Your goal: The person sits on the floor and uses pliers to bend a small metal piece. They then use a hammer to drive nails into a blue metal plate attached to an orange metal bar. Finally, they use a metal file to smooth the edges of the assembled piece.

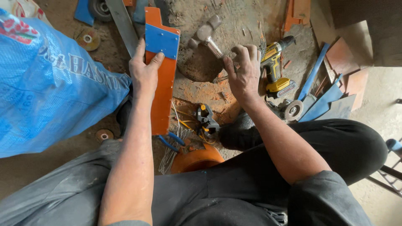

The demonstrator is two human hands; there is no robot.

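Two hands busy: left hand [144,71] clamped on orange panel [162,79], upper centre; right hand [243,71] gripping hammer [208,35]. Keep panel steady, strike squarely.

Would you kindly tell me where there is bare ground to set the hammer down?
Bare dirt lies between the blue sack and the orange panel. More lies on the stump top. It is crowded around the drill and blue strips.

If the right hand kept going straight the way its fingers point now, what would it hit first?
The right hand already grips the hammer, with fingers curled and pointing up-left in the head view. Straight on, it would probably meet the hammer's head first, above the round wooden block. How high the hammer sits over the block is unclear.
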